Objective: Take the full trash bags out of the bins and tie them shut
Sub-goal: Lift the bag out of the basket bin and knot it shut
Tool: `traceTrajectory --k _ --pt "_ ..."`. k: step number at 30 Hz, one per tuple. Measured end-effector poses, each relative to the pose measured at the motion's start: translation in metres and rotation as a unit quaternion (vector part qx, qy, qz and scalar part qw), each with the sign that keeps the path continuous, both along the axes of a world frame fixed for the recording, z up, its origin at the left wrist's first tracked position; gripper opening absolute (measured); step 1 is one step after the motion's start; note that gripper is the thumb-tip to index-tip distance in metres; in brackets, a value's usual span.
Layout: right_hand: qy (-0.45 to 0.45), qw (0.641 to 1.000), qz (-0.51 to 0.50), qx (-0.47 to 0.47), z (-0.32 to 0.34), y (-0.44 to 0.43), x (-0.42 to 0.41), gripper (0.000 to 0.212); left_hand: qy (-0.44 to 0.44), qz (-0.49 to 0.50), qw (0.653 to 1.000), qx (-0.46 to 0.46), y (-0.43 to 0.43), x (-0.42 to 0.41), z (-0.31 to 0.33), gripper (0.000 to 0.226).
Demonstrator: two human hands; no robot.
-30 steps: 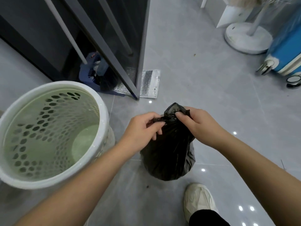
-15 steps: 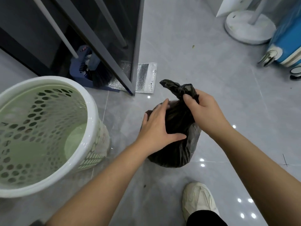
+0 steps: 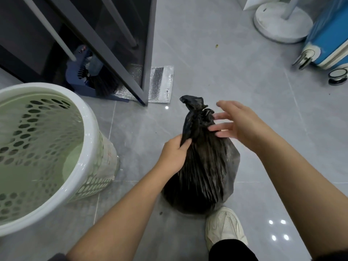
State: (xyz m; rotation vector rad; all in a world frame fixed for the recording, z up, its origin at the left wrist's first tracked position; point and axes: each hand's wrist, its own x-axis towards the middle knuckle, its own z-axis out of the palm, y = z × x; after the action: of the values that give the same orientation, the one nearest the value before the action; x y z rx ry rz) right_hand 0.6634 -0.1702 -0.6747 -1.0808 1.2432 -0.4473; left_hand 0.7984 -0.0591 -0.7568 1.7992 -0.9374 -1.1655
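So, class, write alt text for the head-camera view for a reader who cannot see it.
A knotted black trash bag stands on the grey floor; the left hand grips it below the knot, the right hand is open beside it. A white perforated bin stands at left.

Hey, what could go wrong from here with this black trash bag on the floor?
The knot looks small, and the right hand is open beside it, so it may loosen. The left hand grips the black trash bag by thin plastic, which could tear on lifting. The bag sits right by the shoe; a step might tip it.
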Motion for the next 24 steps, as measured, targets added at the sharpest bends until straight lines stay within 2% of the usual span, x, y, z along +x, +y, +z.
traceTrajectory --k 2,3,4,6,7,8,9,11,12,14,19,21,24 --pt "0.097 0.99 -0.012 -0.105 -0.014 0.002 -0.021 0.036 0.014 0.009 1.0 0.01 0.0 0.0 0.0 0.022" --pt "0.128 0.981 0.0 -0.144 -0.023 0.004 -0.033 0.044 0.016 0.01 1.0 0.009 0.0 -0.001 -0.001 0.022" --pt "0.14 0.978 0.039 -0.15 -0.032 0.009 -0.043 0.058 0.016 0.011 1.0 0.004 0.0 -0.001 -0.002 0.022" --pt "0.116 0.977 0.158 -0.09 -0.045 0.021 -0.054 0.085 0.019 0.018 1.0 -0.002 -0.002 -0.003 -0.005 0.022" --pt "0.105 0.971 0.21 -0.054 -0.05 0.026 -0.055 0.086 0.02 0.022 1.0 -0.005 -0.004 -0.003 -0.006 0.022" --pt "0.101 0.963 0.246 -0.039 -0.055 0.03 -0.053 0.076 0.02 0.022 1.0 -0.005 -0.005 -0.003 -0.007 0.022" --pt "0.114 0.957 0.264 -0.048 -0.061 0.032 -0.051 0.058 0.021 0.021 1.0 -0.004 -0.006 -0.003 -0.008 0.023" --pt "0.182 0.95 0.22 -0.124 -0.074 0.029 -0.043 0.025 0.029 0.026 0.999 0.002 -0.007 -0.002 -0.011 0.024" --pt "0.214 0.947 0.184 -0.155 -0.079 0.027 -0.04 0.019 0.038 0.033 0.999 0.006 -0.007 0.0 -0.011 0.023" --pt "0.21 0.951 0.139 -0.178 -0.085 0.026 -0.035 0.016 0.054 0.052 0.997 0.018 -0.007 0.003 -0.011 0.022" --pt "0.116 0.971 0.059 -0.202 -0.083 0.038 -0.02 0.014 0.081 0.078 0.993 0.033 -0.007 0.008 -0.011 0.02" --pt "0.104 0.971 0.054 -0.208 -0.084 0.038 -0.014 0.019 0.09 0.075 0.992 0.034 -0.005 0.008 -0.013 0.018" --pt "0.118 0.968 0.081 -0.205 -0.09 0.032 -0.008 0.014 0.117 0.081 0.989 0.037 -0.003 0.01 -0.016 0.018"
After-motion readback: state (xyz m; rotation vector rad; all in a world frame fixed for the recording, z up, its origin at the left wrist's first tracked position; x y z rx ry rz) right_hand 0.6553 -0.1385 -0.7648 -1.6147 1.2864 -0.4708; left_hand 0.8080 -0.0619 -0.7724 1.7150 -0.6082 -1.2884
